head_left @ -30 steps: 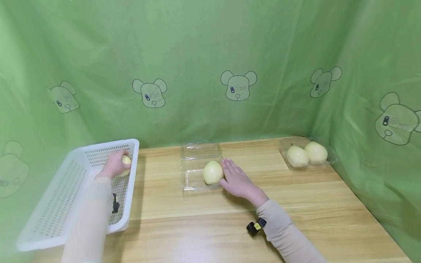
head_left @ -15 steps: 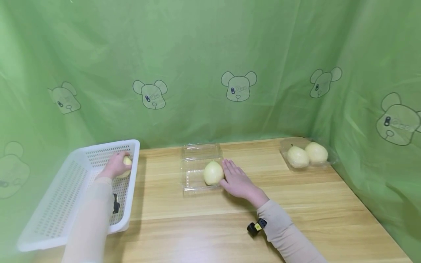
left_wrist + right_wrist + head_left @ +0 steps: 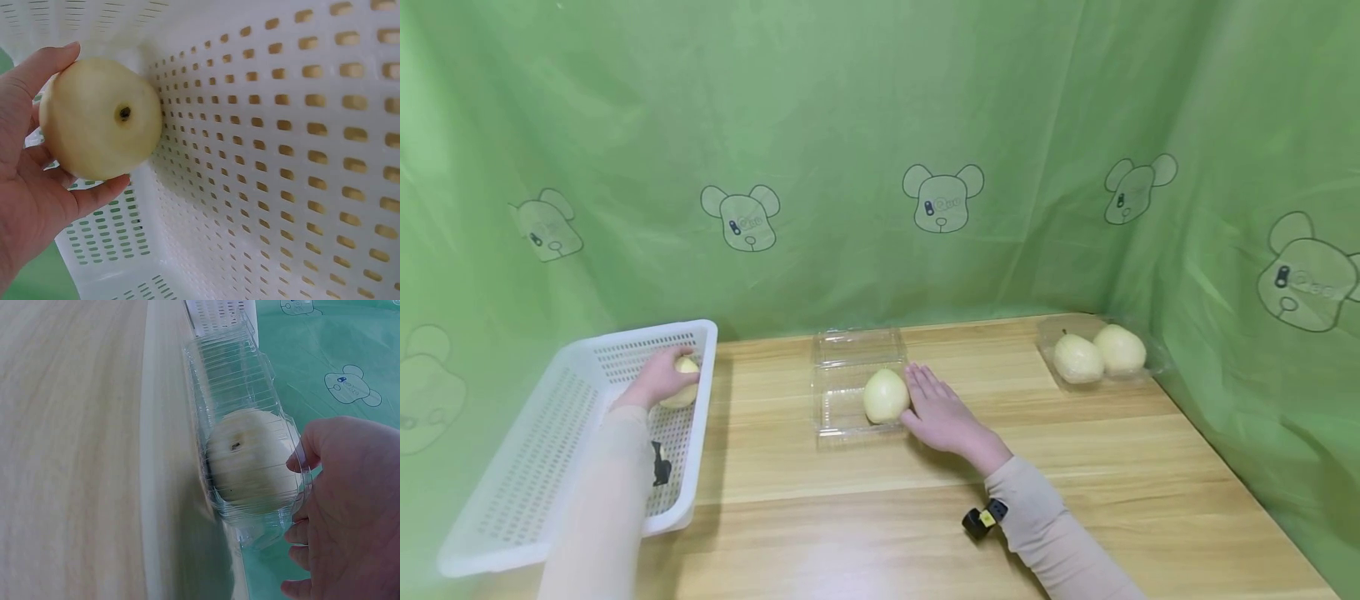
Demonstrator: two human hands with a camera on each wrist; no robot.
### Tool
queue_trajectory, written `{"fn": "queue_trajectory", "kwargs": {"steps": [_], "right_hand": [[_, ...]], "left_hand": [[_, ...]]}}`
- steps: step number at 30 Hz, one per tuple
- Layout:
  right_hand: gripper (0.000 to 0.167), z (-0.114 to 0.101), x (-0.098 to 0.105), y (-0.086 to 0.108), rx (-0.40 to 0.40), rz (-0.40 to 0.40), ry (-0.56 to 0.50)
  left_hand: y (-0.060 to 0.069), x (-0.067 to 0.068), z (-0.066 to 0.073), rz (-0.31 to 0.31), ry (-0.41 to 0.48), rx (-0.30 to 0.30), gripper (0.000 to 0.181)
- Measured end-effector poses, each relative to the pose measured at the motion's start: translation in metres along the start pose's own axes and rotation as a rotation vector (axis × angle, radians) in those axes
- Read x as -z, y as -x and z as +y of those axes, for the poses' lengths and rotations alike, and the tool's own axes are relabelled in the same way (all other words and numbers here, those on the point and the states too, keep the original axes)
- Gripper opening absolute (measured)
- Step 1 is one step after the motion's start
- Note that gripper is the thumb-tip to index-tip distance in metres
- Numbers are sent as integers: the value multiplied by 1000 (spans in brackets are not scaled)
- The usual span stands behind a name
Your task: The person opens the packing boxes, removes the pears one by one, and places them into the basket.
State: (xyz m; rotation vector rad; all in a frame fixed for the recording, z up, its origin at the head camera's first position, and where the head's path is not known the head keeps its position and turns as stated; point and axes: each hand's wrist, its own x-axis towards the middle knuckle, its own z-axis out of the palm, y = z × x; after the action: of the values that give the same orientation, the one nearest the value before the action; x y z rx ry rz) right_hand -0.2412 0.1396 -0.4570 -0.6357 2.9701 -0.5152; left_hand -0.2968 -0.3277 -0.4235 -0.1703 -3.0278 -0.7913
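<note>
Packing seems part-done: a clear plastic box (image 3: 1156,360) holds 2 round pale-yellow pears (image 3: 1078,359), an open clear plastic tray (image 3: 842,406) beside the straight-fingered right hand (image 3: 943,414) holds 1, and the left hand (image 3: 661,377) grips another pear (image 3: 94,122), apparently unpacked, inside the white perforated plastic basket (image 3: 702,400).

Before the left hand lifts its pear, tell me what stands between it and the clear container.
The white basket's right side wall stands in the way: the pear in the left hand is inside, so it would probably have to rise over that wall. Past it, nothing visible blocks the way to the container.
</note>
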Motion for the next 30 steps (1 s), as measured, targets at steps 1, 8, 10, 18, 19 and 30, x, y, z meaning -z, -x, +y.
{"fn": "queue_trajectory", "kwargs": {"steps": [1, 8, 10, 18, 19, 30], "right_hand": [[73, 0, 0, 0, 0, -1, 1], [73, -1, 1, 1, 0, -6, -5], [72, -2, 2, 1, 2, -4, -4], [72, -4, 3, 2, 4, -1, -4], [72, -4, 4, 3, 4, 0, -5], [72, -5, 5, 3, 3, -3, -1]], "left_hand": [[0, 1, 0, -2, 1, 5, 65], [0, 7, 1, 6, 14, 12, 61], [1, 10, 2, 1, 27, 21, 61], [9, 27, 13, 32, 31, 56, 57], [10, 29, 14, 38, 36, 61, 58], [15, 47, 26, 103, 134, 86, 58]]}}
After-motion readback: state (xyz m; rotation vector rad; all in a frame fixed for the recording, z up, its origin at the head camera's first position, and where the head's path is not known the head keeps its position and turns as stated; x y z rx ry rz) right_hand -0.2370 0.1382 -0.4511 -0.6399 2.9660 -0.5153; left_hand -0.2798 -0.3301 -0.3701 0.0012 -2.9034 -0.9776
